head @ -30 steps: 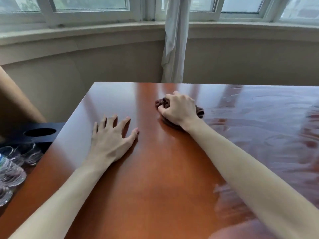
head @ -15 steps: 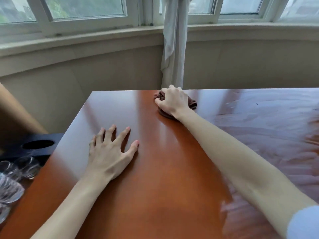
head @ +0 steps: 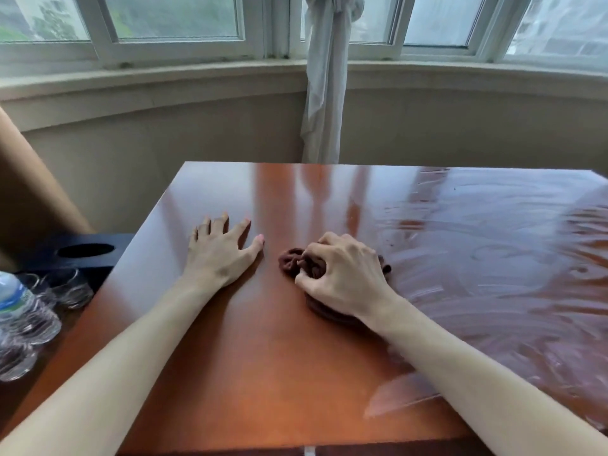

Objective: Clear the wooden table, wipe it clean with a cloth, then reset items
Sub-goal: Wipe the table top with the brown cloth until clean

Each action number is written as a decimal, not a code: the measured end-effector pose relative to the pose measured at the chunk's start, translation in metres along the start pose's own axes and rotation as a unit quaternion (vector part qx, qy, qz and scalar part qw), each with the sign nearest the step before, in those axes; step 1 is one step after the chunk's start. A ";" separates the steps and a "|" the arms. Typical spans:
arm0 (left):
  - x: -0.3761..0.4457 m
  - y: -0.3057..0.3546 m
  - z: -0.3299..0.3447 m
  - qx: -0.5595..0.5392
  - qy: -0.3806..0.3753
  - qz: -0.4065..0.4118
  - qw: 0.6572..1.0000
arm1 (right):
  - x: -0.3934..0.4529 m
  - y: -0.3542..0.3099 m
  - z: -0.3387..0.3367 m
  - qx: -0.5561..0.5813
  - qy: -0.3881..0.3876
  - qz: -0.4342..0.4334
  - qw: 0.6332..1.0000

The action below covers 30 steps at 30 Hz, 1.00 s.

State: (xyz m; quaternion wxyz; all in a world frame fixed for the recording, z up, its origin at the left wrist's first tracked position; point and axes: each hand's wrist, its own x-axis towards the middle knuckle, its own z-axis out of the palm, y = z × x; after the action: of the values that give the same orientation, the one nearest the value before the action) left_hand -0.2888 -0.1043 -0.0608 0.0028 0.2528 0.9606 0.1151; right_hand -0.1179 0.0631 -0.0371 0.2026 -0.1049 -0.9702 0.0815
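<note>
The glossy wooden table fills the lower view. My right hand grips a bunched dark brown cloth and presses it onto the tabletop near the middle. Most of the cloth is hidden under the hand. My left hand lies flat on the wood just left of the cloth, fingers spread. Wet wipe streaks cover the right half of the table, while the left half looks dry.
Left of the table, lower down, stand a plastic water bottle and several clear glasses beside a black holder with a round hole. A tied white curtain hangs at the window behind the far edge.
My right hand has pulled the cloth back from the far edge toward me, to the middle of the table. My left hand stays flat in place.
</note>
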 end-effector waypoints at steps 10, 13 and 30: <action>0.005 -0.003 0.008 0.014 0.019 -0.004 1.000 | 0.290 0.064 0.106 -0.019 0.044 0.150 0.988; 0.005 -0.003 0.008 0.015 0.023 -0.005 1.000 | 0.338 0.043 0.130 -0.017 0.032 0.163 0.986; -0.002 0.003 -0.004 -0.007 -0.004 -0.008 1.000 | 0.023 -0.015 0.018 0.039 0.012 -0.048 0.998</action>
State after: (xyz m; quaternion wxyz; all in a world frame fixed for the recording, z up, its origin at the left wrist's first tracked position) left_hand -0.2855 -0.1034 -0.0563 0.0094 0.2455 0.9618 0.1205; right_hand -0.1486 0.0518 -0.0418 0.2217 -0.0514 -0.9677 0.1086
